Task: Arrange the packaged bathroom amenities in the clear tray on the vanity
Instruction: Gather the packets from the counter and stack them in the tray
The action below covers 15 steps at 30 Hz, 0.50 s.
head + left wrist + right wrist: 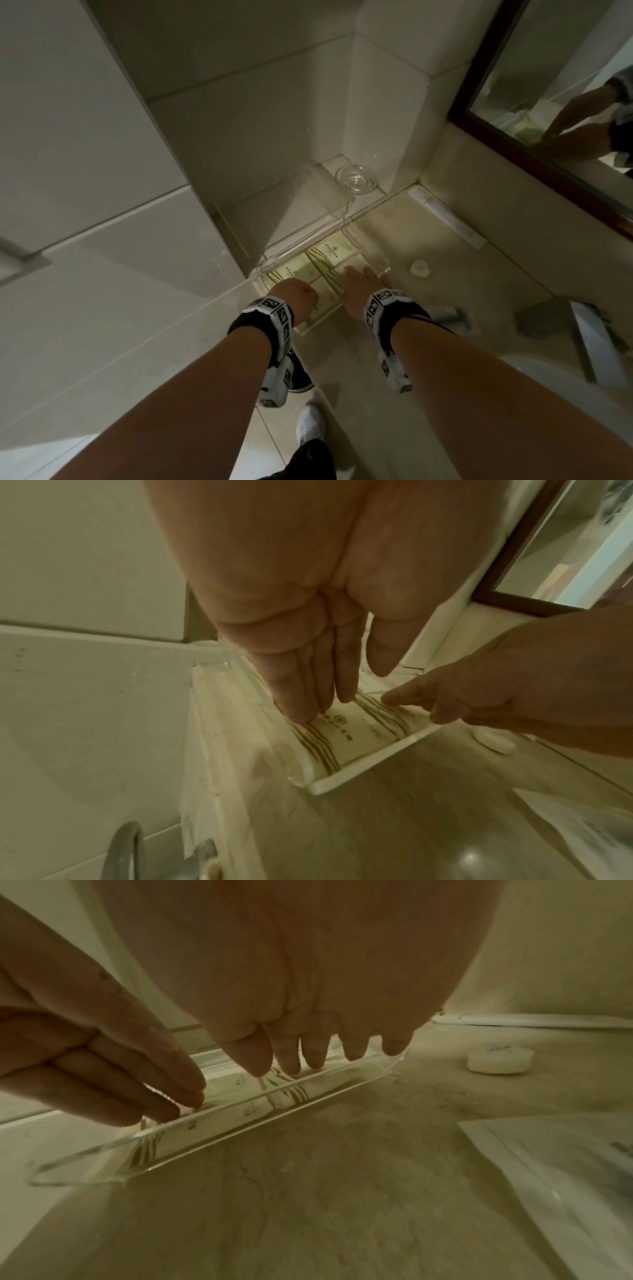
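Packets (pixel 330 255) with brown stripes lay flat in the clear tray (pixel 383 270), which sat on the vanity (pixel 462 240) close to its left edge and against the tiled corner. Both hands were inside the tray, side by side over its near half. The left hand (pixel 296 296) reached down with straight fingers held together, their tips (pixel 301 712) touching a packet (pixel 346 729) beside its stripes. The right hand (pixel 359 286) lay spread, fingers apart and straight, tips (pixel 289 1066) resting on the packets just behind the near wall (pixel 240 1118); neither hand gripped anything.

How many packets there were could not be told: the hands covered the near ones, and the print on them was too small to read. The far tray wall was hard to trace against the tile.

On the counter right of the tray lay a small white round piece (pixel 419 267), apart from it. A long white sachet (pixel 448 216) lay along the back ledge, and a flat plastic bag (pixel 565 1177) lay near the right wrist. Bare counter remained in front of the tray. A glass dish (pixel 356 180) stood in the corner behind it.
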{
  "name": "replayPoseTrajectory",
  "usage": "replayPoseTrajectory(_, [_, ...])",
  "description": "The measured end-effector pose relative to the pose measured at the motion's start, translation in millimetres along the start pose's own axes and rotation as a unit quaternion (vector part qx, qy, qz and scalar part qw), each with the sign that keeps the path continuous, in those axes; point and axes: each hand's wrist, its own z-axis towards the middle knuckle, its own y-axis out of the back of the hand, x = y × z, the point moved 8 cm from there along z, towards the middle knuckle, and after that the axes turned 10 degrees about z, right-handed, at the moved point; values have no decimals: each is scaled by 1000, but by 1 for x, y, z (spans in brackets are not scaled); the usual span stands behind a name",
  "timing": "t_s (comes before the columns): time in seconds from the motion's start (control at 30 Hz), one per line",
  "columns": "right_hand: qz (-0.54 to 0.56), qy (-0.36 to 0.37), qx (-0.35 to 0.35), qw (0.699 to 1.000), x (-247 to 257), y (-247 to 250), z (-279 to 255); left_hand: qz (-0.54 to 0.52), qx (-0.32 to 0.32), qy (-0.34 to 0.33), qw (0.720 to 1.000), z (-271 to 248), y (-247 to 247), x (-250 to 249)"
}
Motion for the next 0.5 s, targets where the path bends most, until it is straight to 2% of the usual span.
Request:
replayPoseTrajectory(0.07, [53,6,-26,998,-4,15,-4,-30,-1,2,1000,-2,7,-3])
replayPoseTrajectory(0.13, [158,6,-65,985,-13,40,-14,-96,-15,3,995,-1,22,-15])
replayPoseTrajectory(0.23, [377,-38,-127,917,-39,85,-44,-224,-5,-30,974,2,42,-58])
replayPoseTrajectory(0.3, [426,-67,-179,884,-65,124,-75,-366,24,-41,929,-8,55,-104])
replayPoseTrajectory(0.37, [481,-61,-213,848,-94,158,-107,-434,38,-72,897,-19,69,-154])
replayPoseTrajectory(0.4, [520,-58,-230,821,-113,172,-126,-441,51,-100,890,-24,71,-185])
replayPoseTrajectory(0.43, [574,-58,-245,779,-132,183,-145,-445,65,-123,885,-31,72,-216])
replayPoseTrajectory(0.5, [672,-77,-295,675,-173,198,-188,-450,108,-167,870,-45,65,-278])
